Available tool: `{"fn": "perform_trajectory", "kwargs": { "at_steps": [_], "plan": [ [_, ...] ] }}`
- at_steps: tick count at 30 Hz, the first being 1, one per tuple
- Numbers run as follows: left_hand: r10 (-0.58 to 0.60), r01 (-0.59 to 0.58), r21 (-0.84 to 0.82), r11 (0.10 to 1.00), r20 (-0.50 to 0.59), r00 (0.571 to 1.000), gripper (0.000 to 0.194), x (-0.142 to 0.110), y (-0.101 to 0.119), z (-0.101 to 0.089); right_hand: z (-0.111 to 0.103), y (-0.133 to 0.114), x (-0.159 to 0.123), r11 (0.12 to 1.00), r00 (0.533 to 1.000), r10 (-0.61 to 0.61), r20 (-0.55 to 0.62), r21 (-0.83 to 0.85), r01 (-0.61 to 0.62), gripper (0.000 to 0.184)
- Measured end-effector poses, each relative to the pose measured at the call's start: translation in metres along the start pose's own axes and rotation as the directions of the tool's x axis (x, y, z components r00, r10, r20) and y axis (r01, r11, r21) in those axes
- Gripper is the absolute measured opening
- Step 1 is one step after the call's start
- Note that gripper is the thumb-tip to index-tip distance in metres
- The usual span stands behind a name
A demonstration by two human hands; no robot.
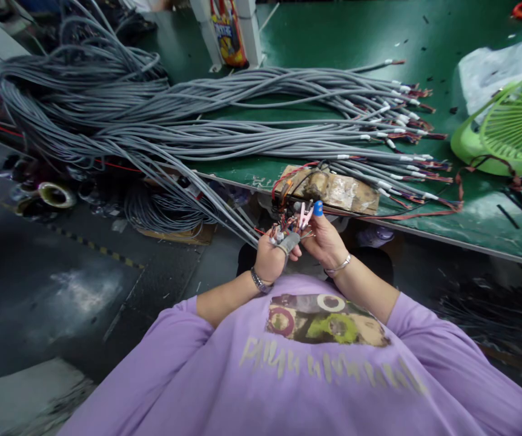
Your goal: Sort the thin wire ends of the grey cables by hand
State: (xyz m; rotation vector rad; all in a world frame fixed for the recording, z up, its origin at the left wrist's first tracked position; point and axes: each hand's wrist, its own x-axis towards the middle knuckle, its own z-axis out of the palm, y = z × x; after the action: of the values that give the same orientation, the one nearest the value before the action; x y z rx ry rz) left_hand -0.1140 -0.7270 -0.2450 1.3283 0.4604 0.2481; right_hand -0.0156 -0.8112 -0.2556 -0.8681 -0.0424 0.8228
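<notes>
My left hand [270, 259] is closed around the ends of a few grey cables [231, 217] that run down from the bundle at the left. A grey cover [289, 242] wraps its thumb. Thin coloured wires [283, 227] fan out from the cable ends between both hands. Close by on the right, my right hand [327, 243] has its fingers pinched at these thin wires, the exact grip being partly hidden. A blue cap [318, 208] sits on the right thumb. Beside that thumb is a pink clip [305, 215], just below a taped wooden block [340, 191] at the bench edge.
Long grey cables [243, 133] cover much of the green bench [343, 36], their stripped ends pointing right. A green fan [510, 127] stands at the right, by a clear plastic bag [488, 72]. Coiled cable [165, 212] lies below the bench. A white post [249, 30] rises behind.
</notes>
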Motion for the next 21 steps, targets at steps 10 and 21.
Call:
{"fn": "perform_trajectory", "kwargs": {
  "at_steps": [10, 21],
  "plan": [
    [0.038, -0.038, -0.026, 0.999, 0.015, 0.999, 0.035, -0.003, 0.000, -0.002, 0.001, 0.002, 0.001, 0.994, 0.997, -0.018, -0.074, 0.102, 0.026, 0.047],
    [0.113, -0.111, -0.051, 0.993, 0.054, 0.992, 0.035, -0.014, -0.001, -0.010, -0.003, -0.005, -0.007, 0.989, 0.997, 0.080, -0.019, 0.128, -0.077, 0.054]
  ]
}}
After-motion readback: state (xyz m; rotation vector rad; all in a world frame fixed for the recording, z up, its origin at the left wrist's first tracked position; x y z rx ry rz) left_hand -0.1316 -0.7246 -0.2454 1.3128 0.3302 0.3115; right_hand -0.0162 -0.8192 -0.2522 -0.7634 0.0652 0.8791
